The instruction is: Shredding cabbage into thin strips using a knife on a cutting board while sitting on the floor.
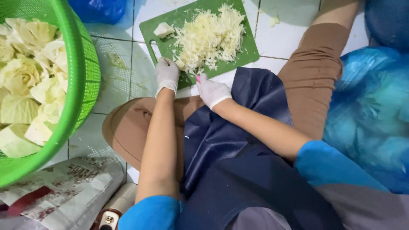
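Observation:
A green cutting board (pixel 247 53) lies on the tiled floor and bears a heap of shredded cabbage (pixel 211 36) and one small cabbage chunk (pixel 163 29). My right hand (pixel 212 91), in a white glove, is closed on a knife (pixel 186 67) with a pink handle; its thin blade points up and left into the near edge of the shreds. My left hand (pixel 166 74), also gloved, rests on the board's near left part beside the blade, fingers curled, holding nothing that I can see. A dark blue apron (pixel 230 140) covers my lap.
A big green plastic basket (pixel 87 81) full of pale cabbage pieces (pixel 30 81) stands at the left. Blue plastic bags (pixel 375 110) bulge at the right, another (pixel 98 8) at the top. A printed sack (pixel 64 191) lies at the lower left.

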